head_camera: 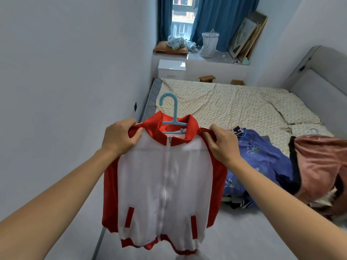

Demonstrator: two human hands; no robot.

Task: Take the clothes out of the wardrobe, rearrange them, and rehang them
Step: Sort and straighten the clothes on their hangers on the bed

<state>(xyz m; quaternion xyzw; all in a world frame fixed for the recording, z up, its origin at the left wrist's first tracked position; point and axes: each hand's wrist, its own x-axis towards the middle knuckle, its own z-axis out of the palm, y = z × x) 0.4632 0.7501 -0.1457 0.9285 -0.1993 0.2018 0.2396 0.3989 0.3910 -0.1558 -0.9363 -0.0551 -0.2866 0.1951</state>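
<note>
A white zip-up jacket point(165, 184) with red sleeves and a red collar hangs in front of me on a light blue plastic hanger point(173, 113). Its zip is closed to the collar. My left hand point(120, 136) pinches the jacket's left shoulder, and my right hand point(221, 143) pinches its right shoulder, so the jacket hangs upright between them. The hanger's hook sticks up above the collar. On the bed's near right corner lie a blue patterned garment point(262, 162) and a pink garment point(323, 166), some with hangers still in them.
A bed point(234, 102) with a patterned sheet fills the middle and right. A white wall point(65, 81) runs along the left. At the back, a window ledge holds a checked laundry basket point(209, 45), crumpled clothes and leaning frames. A white bedside cabinet point(171, 69) stands below.
</note>
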